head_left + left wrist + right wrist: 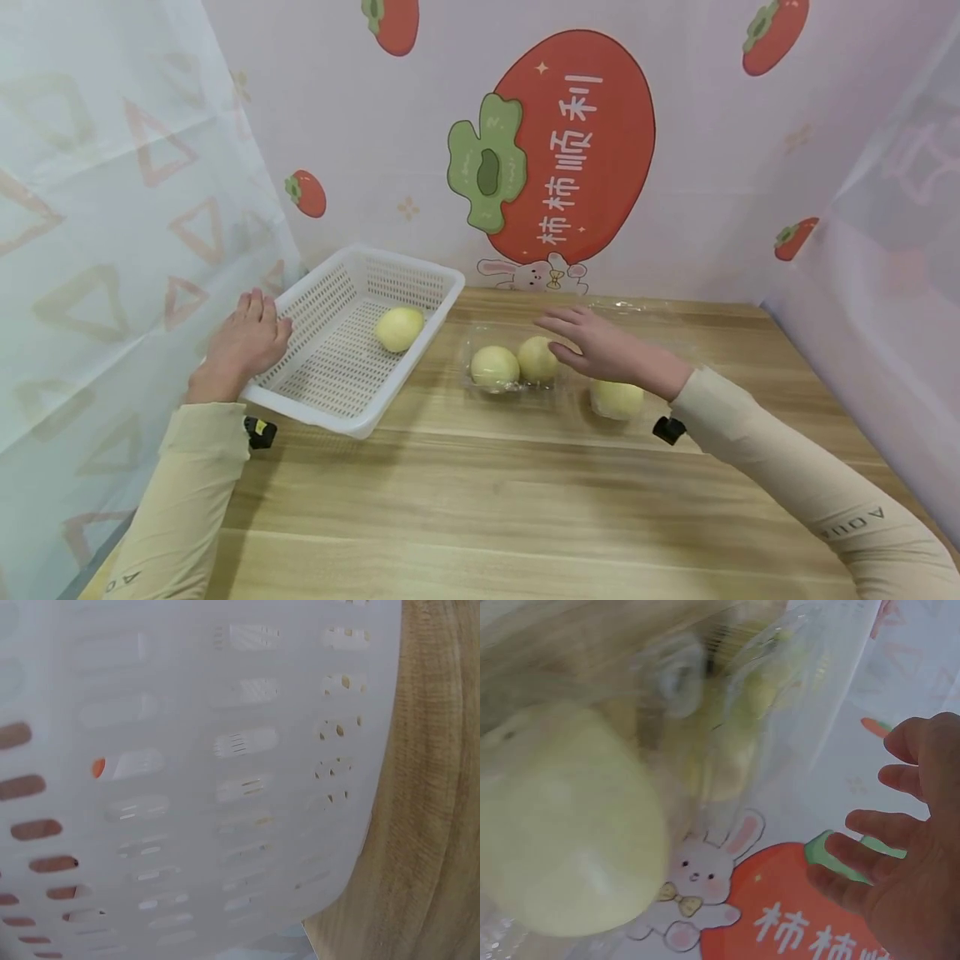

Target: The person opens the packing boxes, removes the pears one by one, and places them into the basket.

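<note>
A white slotted basket [390,392] stands at the left of the table with one pale yellow, pear-like fruit [400,329] inside. My left hand [251,333] grips its left rim. In the left wrist view the basket's wall [187,787] fills most of the picture, with skin tones behind some slots. My right hand [600,346] hovers with spread fingers above a clear plastic box [480,333]. Two fruits, a left one [495,368] and a middle one [536,358], lie there; another fruit [617,400] sits below my right wrist. The right wrist view shows a fruit [570,825] close up.
The wooden table [487,508] stretches in front of the box and basket. A printed backdrop [375,150] with a big red persimmon stands behind it. Sheets hang along both sides, the left sheet [112,208] close to my left arm.
</note>
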The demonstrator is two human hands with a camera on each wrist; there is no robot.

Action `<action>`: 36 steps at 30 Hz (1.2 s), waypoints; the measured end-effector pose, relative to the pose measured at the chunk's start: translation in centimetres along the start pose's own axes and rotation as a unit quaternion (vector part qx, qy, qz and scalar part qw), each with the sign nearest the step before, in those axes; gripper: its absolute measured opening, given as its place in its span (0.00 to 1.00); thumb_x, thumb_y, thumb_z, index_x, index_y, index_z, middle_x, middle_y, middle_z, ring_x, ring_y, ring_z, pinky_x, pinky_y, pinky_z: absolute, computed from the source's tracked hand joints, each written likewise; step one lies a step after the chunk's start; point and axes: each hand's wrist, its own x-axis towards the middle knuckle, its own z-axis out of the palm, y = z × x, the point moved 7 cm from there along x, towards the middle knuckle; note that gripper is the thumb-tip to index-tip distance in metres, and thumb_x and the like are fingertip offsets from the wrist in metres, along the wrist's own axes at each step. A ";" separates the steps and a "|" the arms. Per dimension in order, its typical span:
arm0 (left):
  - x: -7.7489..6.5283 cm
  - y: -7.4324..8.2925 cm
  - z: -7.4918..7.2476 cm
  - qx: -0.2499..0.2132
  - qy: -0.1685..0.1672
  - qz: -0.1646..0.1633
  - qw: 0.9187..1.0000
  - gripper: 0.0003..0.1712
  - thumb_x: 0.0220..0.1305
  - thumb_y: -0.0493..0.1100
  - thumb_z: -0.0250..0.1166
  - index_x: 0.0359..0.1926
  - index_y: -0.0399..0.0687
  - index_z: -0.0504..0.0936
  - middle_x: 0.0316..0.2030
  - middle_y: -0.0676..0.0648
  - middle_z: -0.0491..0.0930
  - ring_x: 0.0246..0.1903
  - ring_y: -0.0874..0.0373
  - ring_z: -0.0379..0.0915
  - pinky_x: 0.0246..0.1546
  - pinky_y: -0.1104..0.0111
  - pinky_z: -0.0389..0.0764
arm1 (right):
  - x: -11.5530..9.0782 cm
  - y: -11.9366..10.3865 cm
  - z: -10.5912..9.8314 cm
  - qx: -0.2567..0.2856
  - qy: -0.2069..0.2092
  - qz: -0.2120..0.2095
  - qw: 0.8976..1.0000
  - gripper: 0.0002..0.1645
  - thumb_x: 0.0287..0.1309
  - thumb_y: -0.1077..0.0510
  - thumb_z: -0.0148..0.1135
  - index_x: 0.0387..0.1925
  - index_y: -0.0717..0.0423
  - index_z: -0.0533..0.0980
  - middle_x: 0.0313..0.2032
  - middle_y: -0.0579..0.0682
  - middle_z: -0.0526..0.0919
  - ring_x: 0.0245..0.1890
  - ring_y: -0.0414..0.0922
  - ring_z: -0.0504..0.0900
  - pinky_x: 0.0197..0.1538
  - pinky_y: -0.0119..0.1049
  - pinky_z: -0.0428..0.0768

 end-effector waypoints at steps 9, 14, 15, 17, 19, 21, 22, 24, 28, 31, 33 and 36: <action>0.1 -0.3 0.2 -0.001 0.007 0.001 1.000 0.45 0.76 0.59 0.24 0.72 0.19 0.35 0.72 0.21 0.29 0.74 0.27 0.25 0.74 0.39 0.36 | -3.2 2.8 1.3 0.007 -0.007 0.047 0.999 0.31 0.71 0.49 0.54 0.71 0.50 0.65 0.71 0.61 0.65 0.70 0.63 0.64 0.70 0.61 0.64; 0.0 -0.2 0.3 0.000 0.002 -0.002 1.000 0.45 0.76 0.59 0.24 0.71 0.19 0.35 0.72 0.21 0.28 0.73 0.27 0.25 0.74 0.39 0.35 | -4.6 4.0 2.2 0.029 -0.022 0.089 0.995 0.33 0.73 0.45 0.49 0.73 0.50 0.61 0.73 0.63 0.61 0.73 0.63 0.60 0.70 0.62 0.63; 0.0 -0.2 0.2 0.000 0.003 -0.002 1.000 0.45 0.76 0.59 0.24 0.71 0.19 0.35 0.72 0.21 0.28 0.73 0.27 0.25 0.74 0.39 0.36 | -4.8 4.2 2.3 0.036 -0.022 0.096 0.994 0.33 0.73 0.44 0.49 0.73 0.51 0.61 0.73 0.63 0.60 0.73 0.63 0.59 0.70 0.62 0.62; 0.0 -0.1 0.2 -0.003 0.002 -0.002 1.000 0.45 0.76 0.59 0.24 0.71 0.19 0.35 0.72 0.21 0.27 0.73 0.27 0.24 0.74 0.39 0.36 | -5.3 4.5 2.4 0.043 -0.021 0.112 0.993 0.34 0.73 0.44 0.49 0.73 0.51 0.61 0.73 0.63 0.60 0.73 0.62 0.58 0.71 0.62 0.62; 0.0 -0.1 0.1 -0.004 0.002 -0.003 1.000 0.45 0.76 0.59 0.25 0.71 0.19 0.34 0.72 0.22 0.27 0.73 0.27 0.23 0.74 0.39 0.36 | -5.7 4.9 2.6 0.044 -0.020 0.124 0.991 0.34 0.73 0.43 0.48 0.73 0.51 0.61 0.73 0.63 0.61 0.73 0.62 0.59 0.71 0.62 0.61; 0.0 -0.1 0.1 -0.004 0.001 -0.004 1.000 0.45 0.76 0.59 0.24 0.72 0.19 0.34 0.72 0.22 0.26 0.73 0.27 0.23 0.74 0.39 0.35 | -6.1 5.1 2.9 0.036 -0.022 0.130 0.991 0.34 0.73 0.43 0.48 0.74 0.51 0.60 0.72 0.63 0.61 0.73 0.64 0.59 0.71 0.63 0.61; 0.0 -0.1 0.1 -0.005 0.000 -0.005 1.000 0.45 0.76 0.59 0.24 0.72 0.20 0.34 0.72 0.22 0.26 0.73 0.28 0.22 0.74 0.39 0.35 | -6.3 5.3 3.1 0.033 -0.025 0.134 0.990 0.34 0.73 0.43 0.48 0.74 0.51 0.60 0.72 0.63 0.61 0.72 0.64 0.59 0.71 0.63 0.61; -0.1 -0.1 0.1 -0.004 0.001 -0.006 1.000 0.45 0.76 0.59 0.24 0.72 0.20 0.34 0.72 0.22 0.27 0.74 0.28 0.23 0.74 0.39 0.35 | -6.6 5.5 3.4 0.030 -0.029 0.138 0.990 0.34 0.74 0.42 0.47 0.74 0.50 0.60 0.72 0.64 0.61 0.72 0.65 0.59 0.71 0.64 0.60; -0.1 -0.1 0.1 -0.005 0.003 -0.006 1.000 0.45 0.76 0.59 0.24 0.72 0.20 0.35 0.73 0.22 0.29 0.74 0.28 0.24 0.73 0.39 0.36 | -7.0 5.8 3.9 0.031 -0.032 0.142 0.989 0.34 0.74 0.42 0.46 0.73 0.51 0.61 0.71 0.65 0.62 0.71 0.66 0.60 0.70 0.65 0.61; -0.1 0.0 0.0 -0.004 0.004 -0.004 1.000 0.45 0.76 0.59 0.24 0.72 0.20 0.35 0.73 0.22 0.29 0.74 0.28 0.24 0.73 0.39 0.36 | -7.3 6.0 4.2 0.029 -0.032 0.144 0.989 0.33 0.74 0.42 0.46 0.72 0.53 0.62 0.70 0.65 0.64 0.71 0.65 0.61 0.69 0.65 0.63; 0.0 0.0 -0.1 -0.006 0.005 0.000 1.000 0.44 0.77 0.58 0.24 0.72 0.19 0.35 0.72 0.21 0.28 0.74 0.27 0.24 0.74 0.39 0.36 | -7.5 6.1 4.4 0.026 -0.031 0.145 0.989 0.33 0.74 0.43 0.46 0.71 0.55 0.64 0.70 0.65 0.65 0.70 0.65 0.62 0.69 0.65 0.63; 0.0 0.0 -0.1 -0.005 0.004 0.004 1.000 0.44 0.77 0.57 0.24 0.71 0.19 0.35 0.72 0.21 0.29 0.73 0.27 0.23 0.74 0.39 0.37 | -7.6 6.2 4.8 0.020 -0.037 0.148 0.988 0.32 0.74 0.44 0.46 0.70 0.57 0.65 0.69 0.66 0.66 0.70 0.65 0.63 0.69 0.65 0.63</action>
